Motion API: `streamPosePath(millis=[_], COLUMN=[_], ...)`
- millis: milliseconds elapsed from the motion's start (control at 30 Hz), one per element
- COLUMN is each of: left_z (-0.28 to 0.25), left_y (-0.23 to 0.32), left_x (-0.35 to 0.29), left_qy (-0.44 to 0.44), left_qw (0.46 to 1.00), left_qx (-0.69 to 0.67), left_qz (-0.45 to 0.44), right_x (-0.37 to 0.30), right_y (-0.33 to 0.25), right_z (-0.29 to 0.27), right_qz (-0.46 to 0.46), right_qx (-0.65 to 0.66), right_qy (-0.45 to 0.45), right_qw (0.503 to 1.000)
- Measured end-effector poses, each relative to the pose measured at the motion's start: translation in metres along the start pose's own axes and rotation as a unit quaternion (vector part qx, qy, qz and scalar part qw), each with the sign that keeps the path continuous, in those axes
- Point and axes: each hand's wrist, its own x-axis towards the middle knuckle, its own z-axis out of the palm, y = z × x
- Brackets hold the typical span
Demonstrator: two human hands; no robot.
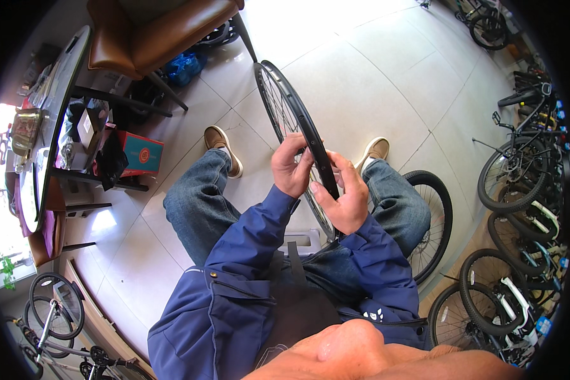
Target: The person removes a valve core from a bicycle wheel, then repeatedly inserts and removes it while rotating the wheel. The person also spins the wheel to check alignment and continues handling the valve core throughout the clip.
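A spoked bicycle wheel stands upright between my legs, tilted a little. Its black rim carries no tyre that I can see, and small holes run along the outer face. My left hand is closed on the rim from the left, thumb and fingertips meeting at its edge. On the other side my right hand grips the same stretch, thumb on the near side and fingers bent over the rim. Whether a small part is pinched between the fingers cannot be made out. The lower wheel is partly hidden behind my hands and sleeves.
Another wheel with a black tyre rests beside my right leg. Several bicycles crowd the right side. At left are a glass-topped table, a brown leather chair and a red-and-teal box. A bicycle stands lower left.
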Motion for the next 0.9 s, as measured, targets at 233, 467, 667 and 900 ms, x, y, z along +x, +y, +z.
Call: streamPosePath(millis=[233, 467, 667, 900], left_z=[0.008, -0.003, 0.003, 0.002], left_y=[-0.004, -0.007, -0.008, -0.003], left_x=[0.0, -0.002, 0.004, 0.002], left_qy=[-0.002, -0.05, -0.03, -0.052], left_qw=[0.995, 0.995, 0.994, 0.994], left_qx=[-0.102, -0.07, -0.106, -0.078], left_qz=[-0.009, -0.047, 0.017, -0.053], right_x=[0.001, 0.002, 0.002, 0.002], right_y=[-0.001, 0.0, 0.003, 0.002], right_z=[0.0, -0.001, 0.0, -0.001], right_qz=[0.006, 0.003, 0.013, 0.016], right_qx=[0.007, 0.0, 0.009, 0.01], right_qy=[-0.001, 0.002, 0.006, 0.006], right_qw=[1.0, 1.0, 1.0, 1.0])
